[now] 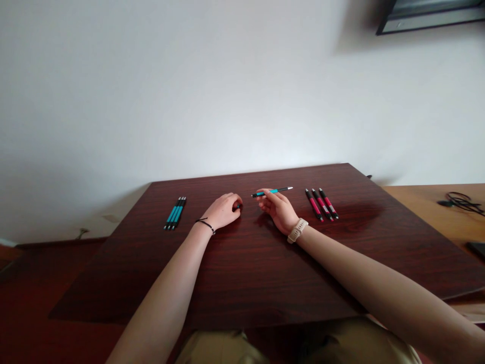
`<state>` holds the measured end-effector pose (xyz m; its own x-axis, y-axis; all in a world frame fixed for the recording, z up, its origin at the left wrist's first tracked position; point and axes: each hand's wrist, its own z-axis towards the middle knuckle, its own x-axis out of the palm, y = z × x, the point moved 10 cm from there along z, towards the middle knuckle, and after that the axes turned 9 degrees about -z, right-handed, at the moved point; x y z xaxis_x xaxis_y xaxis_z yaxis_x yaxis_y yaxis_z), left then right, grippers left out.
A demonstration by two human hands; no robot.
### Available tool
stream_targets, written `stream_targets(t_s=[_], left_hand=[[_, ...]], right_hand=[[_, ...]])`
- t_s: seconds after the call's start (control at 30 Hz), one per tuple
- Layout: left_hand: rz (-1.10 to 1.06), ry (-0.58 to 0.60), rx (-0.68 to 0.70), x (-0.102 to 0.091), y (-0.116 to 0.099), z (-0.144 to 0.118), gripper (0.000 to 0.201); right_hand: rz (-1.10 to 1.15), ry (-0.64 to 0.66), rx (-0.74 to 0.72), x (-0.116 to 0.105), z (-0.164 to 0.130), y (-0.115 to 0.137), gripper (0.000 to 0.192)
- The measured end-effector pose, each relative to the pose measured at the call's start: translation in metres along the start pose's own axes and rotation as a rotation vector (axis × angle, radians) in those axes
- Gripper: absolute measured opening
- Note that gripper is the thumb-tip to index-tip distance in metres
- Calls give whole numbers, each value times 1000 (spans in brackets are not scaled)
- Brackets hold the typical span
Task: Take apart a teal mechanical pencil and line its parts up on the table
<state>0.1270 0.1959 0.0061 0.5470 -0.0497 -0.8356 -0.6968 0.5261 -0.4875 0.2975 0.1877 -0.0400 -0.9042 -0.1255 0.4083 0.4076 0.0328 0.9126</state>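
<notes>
Turquoise-and-black pen (273,191): slim, silver-tipped cylinder in the right hand (278,210).
Right grip: thumb and fingers pinched round its barrel.
Left hand (223,211): fingers curled nearly closed; cannot tell what they hold.
Side rows: three turquoise pens (175,213), three magenta pens (322,204).
Table (242,273): glossy, reddish-brown woodgrain.

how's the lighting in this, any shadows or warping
Head view: the wall is brightest mid-frame and dims leftward; head view: a soft shadow darkens it beside the mounted unit; head view: the forearms look stretched toward the lower edge, probably wide-angle distortion; head view: fine detail on the teal pen in the right hand is unclear.
</notes>
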Motion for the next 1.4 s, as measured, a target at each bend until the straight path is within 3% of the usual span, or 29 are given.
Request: stream_targets(t_s=[0.1,0.2,0.33,0.43,0.67,0.97,1.4], left_hand=[[-41,-218,80,-23,-8,-4,35],[-71,-381,187,-40,-27,-11,29],[-90,-301,310,-29,-55,-13,18],[-78,-307,326,-23,-63,-12,12],[-134,-407,272,-30,-53,-14,19],[-256,-373,209,-24,-48,-11,37],[-347,-533,50,-35,-18,-13,53]], right_hand=[[31,-19,5,-1,0,-1,42],[61,-32,0,-2,0,-1,42],[45,-1,-21,2,-1,3,42],[34,17,-30,5,-2,6,43],[87,-1,-42,3,1,10,46],[108,-5,-57,4,2,15,46],[83,-39,-91,-4,3,14,49]])
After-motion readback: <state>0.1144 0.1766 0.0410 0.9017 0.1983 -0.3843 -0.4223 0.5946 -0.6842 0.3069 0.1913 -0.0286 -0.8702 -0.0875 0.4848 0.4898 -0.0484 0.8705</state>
